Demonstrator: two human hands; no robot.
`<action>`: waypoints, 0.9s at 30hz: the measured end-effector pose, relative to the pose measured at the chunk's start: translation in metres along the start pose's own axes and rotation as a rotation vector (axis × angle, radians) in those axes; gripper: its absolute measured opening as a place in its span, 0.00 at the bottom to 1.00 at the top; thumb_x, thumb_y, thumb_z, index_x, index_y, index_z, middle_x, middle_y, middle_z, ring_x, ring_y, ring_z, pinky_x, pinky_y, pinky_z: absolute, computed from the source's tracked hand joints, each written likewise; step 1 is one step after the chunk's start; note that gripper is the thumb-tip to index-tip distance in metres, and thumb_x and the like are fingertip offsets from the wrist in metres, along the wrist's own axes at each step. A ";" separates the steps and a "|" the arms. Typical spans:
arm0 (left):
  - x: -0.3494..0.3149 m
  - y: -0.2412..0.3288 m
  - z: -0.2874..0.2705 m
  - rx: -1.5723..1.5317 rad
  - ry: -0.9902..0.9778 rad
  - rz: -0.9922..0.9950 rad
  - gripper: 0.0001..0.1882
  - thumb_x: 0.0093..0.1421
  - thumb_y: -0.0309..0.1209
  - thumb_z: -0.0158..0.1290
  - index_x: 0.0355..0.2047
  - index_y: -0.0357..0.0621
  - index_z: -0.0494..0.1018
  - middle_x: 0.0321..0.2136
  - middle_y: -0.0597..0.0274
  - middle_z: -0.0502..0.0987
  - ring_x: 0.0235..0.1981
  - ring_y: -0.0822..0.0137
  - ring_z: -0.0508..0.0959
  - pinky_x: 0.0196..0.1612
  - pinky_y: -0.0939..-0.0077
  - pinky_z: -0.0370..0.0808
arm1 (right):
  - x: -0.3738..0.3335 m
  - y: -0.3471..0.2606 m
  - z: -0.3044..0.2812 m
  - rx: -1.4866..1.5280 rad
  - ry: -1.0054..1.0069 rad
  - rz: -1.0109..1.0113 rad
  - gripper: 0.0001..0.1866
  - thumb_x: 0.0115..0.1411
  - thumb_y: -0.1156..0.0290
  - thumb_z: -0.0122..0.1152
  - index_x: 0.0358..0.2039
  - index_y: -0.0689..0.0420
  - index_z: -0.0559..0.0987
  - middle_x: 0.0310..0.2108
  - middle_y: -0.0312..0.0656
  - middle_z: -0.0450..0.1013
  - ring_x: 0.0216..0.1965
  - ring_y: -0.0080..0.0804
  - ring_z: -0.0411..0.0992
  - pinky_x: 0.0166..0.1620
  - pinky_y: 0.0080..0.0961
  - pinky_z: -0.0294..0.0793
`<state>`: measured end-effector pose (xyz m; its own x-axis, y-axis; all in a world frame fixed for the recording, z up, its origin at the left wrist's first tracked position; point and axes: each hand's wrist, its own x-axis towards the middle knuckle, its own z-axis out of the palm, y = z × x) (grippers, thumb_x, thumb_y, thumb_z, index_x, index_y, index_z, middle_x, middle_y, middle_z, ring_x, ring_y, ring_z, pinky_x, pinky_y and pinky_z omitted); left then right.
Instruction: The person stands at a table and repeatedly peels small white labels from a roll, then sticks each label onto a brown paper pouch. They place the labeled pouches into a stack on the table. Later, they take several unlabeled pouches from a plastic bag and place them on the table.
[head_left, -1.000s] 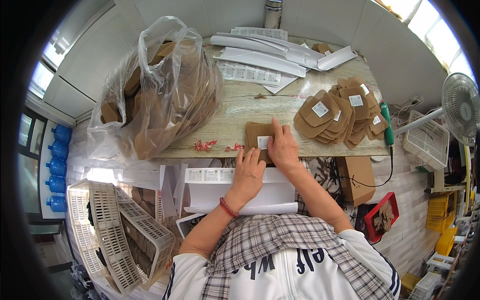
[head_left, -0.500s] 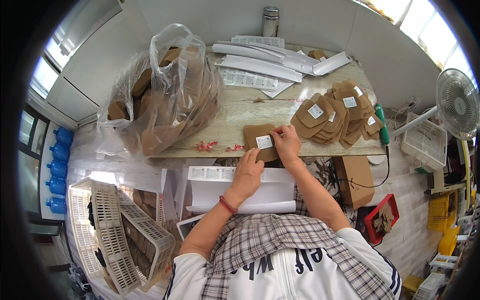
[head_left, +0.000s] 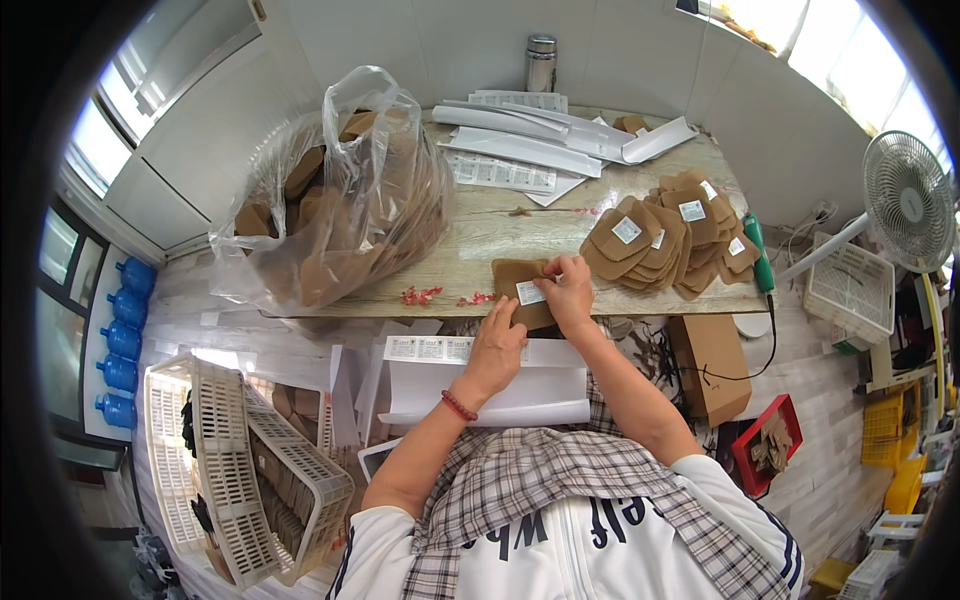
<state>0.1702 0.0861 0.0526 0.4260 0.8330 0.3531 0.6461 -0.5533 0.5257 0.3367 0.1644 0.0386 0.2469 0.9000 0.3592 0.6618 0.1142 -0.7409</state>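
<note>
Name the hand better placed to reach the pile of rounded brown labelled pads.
Probably the right hand: it is nearer the pile. The left hand, by the lower-left edge of the flat brown pad, is farther off, with the right hand in between.

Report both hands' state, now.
Left hand: loosely open, fingertips at the brown pad's near-left edge.
Right hand: fingers closed at the label; whether gripping it can't be told.

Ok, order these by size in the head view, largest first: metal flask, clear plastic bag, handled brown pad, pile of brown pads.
1. Clear plastic bag
2. Pile of brown pads
3. Handled brown pad, partly covered
4. Metal flask; it stands farther away
</note>
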 end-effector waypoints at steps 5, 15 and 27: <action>0.000 0.002 -0.002 -0.015 -0.002 -0.001 0.04 0.58 0.24 0.52 0.28 0.35 0.72 0.59 0.36 0.65 0.65 0.38 0.61 0.66 0.50 0.60 | -0.002 0.001 -0.001 -0.009 0.060 -0.188 0.16 0.40 0.74 0.75 0.25 0.52 0.74 0.32 0.39 0.70 0.38 0.43 0.68 0.43 0.38 0.66; -0.001 0.001 -0.002 -0.024 -0.013 -0.001 0.03 0.58 0.23 0.52 0.28 0.36 0.72 0.59 0.37 0.65 0.65 0.38 0.60 0.65 0.50 0.59 | -0.001 0.003 -0.003 -0.102 0.083 -0.246 0.17 0.37 0.72 0.77 0.22 0.51 0.73 0.29 0.38 0.69 0.36 0.41 0.68 0.41 0.38 0.65; -0.003 0.000 0.000 -0.013 -0.006 0.017 0.03 0.57 0.24 0.53 0.28 0.36 0.72 0.61 0.38 0.63 0.66 0.38 0.59 0.65 0.49 0.59 | -0.005 0.010 -0.004 0.151 0.001 -0.359 0.12 0.53 0.76 0.67 0.30 0.56 0.70 0.27 0.44 0.72 0.31 0.47 0.72 0.35 0.39 0.70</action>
<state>0.1689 0.0837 0.0511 0.4406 0.8236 0.3572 0.6309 -0.5672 0.5295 0.3454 0.1590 0.0317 0.0198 0.7911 0.6114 0.5949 0.4822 -0.6431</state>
